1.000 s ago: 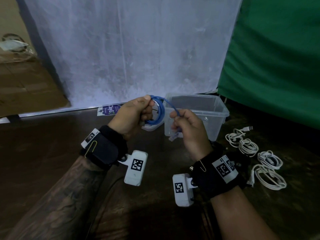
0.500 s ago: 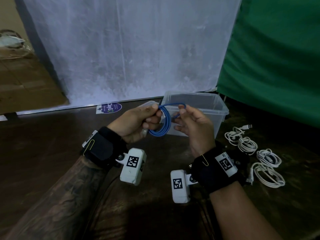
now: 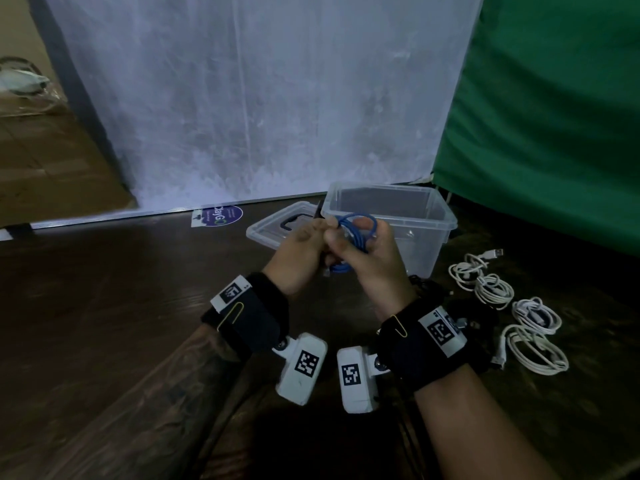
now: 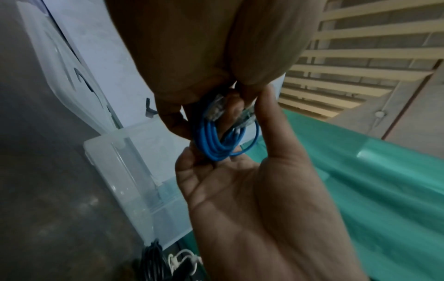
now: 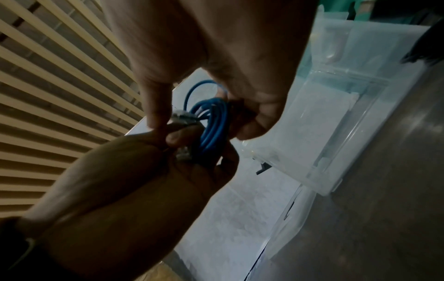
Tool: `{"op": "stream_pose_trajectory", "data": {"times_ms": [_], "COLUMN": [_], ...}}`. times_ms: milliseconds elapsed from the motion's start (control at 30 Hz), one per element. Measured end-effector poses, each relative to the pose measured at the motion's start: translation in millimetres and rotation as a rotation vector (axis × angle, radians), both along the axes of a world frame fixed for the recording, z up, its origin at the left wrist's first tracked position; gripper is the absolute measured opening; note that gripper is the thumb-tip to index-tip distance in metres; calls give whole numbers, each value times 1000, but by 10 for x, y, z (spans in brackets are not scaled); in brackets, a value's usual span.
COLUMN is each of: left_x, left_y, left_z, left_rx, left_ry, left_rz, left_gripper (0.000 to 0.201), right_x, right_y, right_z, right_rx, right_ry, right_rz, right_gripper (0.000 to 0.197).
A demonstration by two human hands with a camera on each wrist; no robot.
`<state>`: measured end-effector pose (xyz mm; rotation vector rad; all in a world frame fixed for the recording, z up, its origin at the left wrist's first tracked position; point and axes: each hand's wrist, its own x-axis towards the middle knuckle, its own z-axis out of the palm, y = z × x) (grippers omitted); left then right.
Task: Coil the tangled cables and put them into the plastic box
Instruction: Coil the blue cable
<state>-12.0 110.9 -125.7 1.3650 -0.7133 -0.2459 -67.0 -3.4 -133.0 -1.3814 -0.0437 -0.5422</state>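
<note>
A blue cable (image 3: 356,225) is wound into a small coil with clear plugs at its ends. Both hands hold it in the air just in front of the clear plastic box (image 3: 446,225). My left hand (image 3: 320,232) pinches the coil and a plug from the left. From the right, my right hand (image 3: 351,237) curls its fingers round the loops, and one loop sticks up above the thumb. In the left wrist view the blue coil (image 4: 216,141) lies across the right hand's fingers. The right wrist view shows the blue coil (image 5: 213,123) held between the two hands.
The box's clear lid (image 3: 277,226) lies flat to its left on the dark wooden floor. Three coiled white cables (image 3: 491,287) (image 3: 536,313) (image 3: 533,351) lie to the right of the box. A white sheet hangs behind and a green cloth (image 3: 554,116) at the right.
The right hand has fed the loose end into the coil and closed in against the left hand. Both hands now hold the finished coil, lower and closer to the box front.
</note>
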Motion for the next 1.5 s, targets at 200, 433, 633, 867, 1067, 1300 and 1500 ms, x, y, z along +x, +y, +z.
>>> {"op": "stream_pose_trajectory", "data": {"times_ms": [200,433,633,867,1067,1300,1500], "left_x": [-93,-83,-108,24,63,-57,-55], "left_y": [-65,-8,1,93,106,33,69], "left_z": [27,18,-6,-10,-25,-31,-10], "left_rx": [-59,46,193,190,207,307,329], "left_ry": [51,14,-201,-160,-168,228,28], "left_rz": [-4,-114,-56,33,-31,-269,-305], "left_gripper": [31,9,13,21,10,26,18], "right_x": [-49,-88,-138,-132,-179,-163,-134], "right_y": [-133,-157,-135,-132,-208,-375,-433], "right_z": [6,50,91,133,166,264,243], "right_rx": [-136,-84,-96,-96,-196,-76,37], "right_ry": [-14,-102,-139,-32,71,-185,-293], "right_rz": [-224,-212,-249,-162,-5,-403,-506], "right_gripper": [21,7,8,17,19,17,19]}}
